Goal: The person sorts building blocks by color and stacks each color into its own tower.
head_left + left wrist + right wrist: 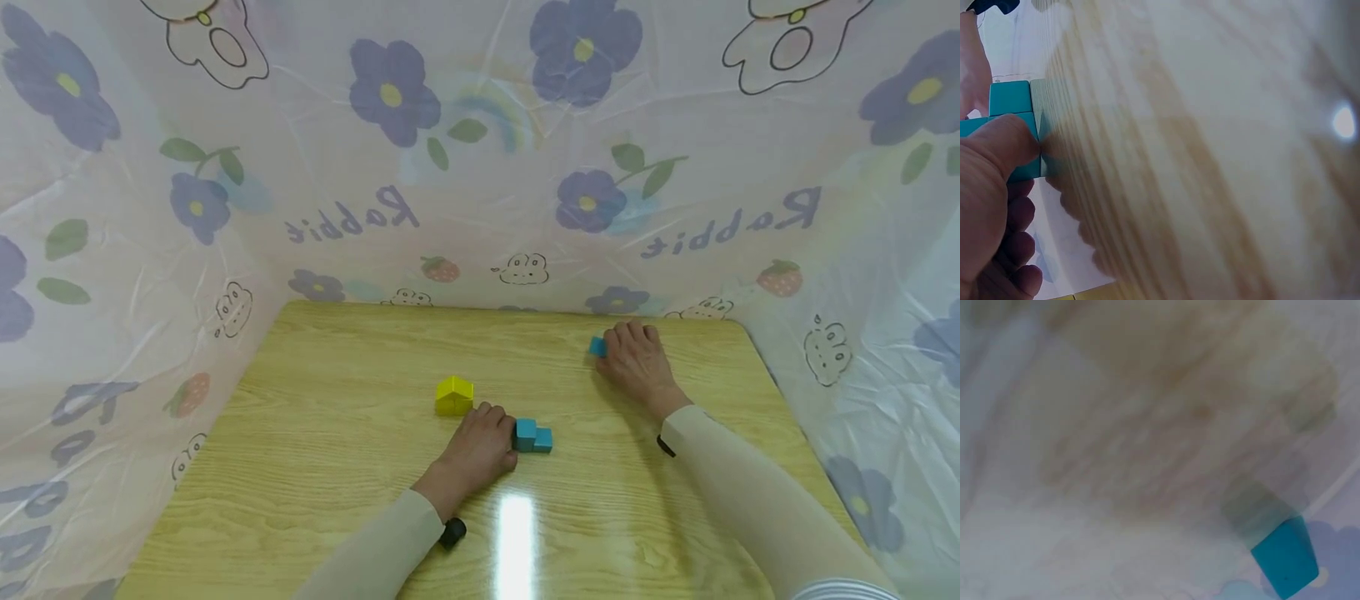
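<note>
My left hand rests on the table just left of two joined-looking blue blocks. Its thumb and curled fingers hold the taller blue block, and in the left wrist view the thumb lies across it. A lower blue block sits against its right side. Farther back and to the right, my right hand holds another blue block at its fingertips. In the right wrist view that blue block shows at the lower right, while the hand itself is out of frame.
A yellow house-shaped block group stands just beyond the left hand's fingers. The wood-grain table is bounded by a patterned curtain at the back and sides. Glare falls on the table's front middle.
</note>
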Demonstrator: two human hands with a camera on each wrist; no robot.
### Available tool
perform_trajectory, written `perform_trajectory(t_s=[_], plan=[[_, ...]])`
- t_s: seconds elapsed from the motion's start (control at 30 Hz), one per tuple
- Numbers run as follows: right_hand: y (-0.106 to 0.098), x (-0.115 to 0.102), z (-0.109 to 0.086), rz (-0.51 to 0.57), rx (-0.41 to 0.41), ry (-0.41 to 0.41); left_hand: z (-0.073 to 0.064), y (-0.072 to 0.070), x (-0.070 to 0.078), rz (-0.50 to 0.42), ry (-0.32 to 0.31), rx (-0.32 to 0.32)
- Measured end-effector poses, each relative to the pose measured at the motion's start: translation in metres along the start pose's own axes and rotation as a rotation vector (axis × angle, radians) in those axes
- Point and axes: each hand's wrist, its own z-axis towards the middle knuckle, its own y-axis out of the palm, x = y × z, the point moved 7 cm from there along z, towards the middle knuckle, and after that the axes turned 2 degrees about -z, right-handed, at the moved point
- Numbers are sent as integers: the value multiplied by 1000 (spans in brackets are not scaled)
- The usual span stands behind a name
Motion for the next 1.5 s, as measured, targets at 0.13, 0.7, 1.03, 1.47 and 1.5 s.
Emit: perform_trajectory(t_s=[0.13, 0.7, 1.03, 1.47, 1.5], plan=[[-4, -8, -2, 15, 36, -23, 0, 0, 0, -5, 0, 0], [-31, -50, -12, 73, 106, -106, -2, 1, 1, 6, 8, -3], [-57, -83, -20, 203, 75, -197, -2, 0, 1, 12, 12, -14], [-79, -114, -28, 331, -83, -257, 0, -1, 0, -8, -6, -30], [-79, -116, -29, 329, -84, -260, 0, -1, 0, -9, -6, -29]])
